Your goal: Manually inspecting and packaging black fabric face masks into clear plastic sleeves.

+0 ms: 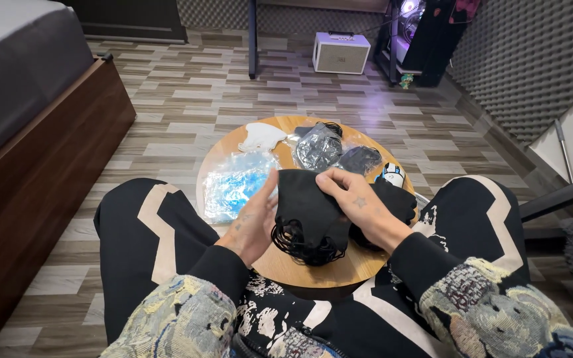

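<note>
Here, I see both hands gripping a stack of black face masks over the round wooden counter.

The left hand (254, 222) clasps the stack of black face masks (308, 215) from its 9 o'clock side, fingers curled onto it; the right hand (359, 207) pinches the top edge at 1 o'clock. The stack sits at the counter's (339, 265) centre, ear loops dangling at 6 o'clock. A clear bag of blue masks (233, 182) lies at 9 o'clock, a white mask (261, 136) at 11, bagged black masks (318, 147) at 12, and a white computer mouse (392, 174) at 2.
</note>
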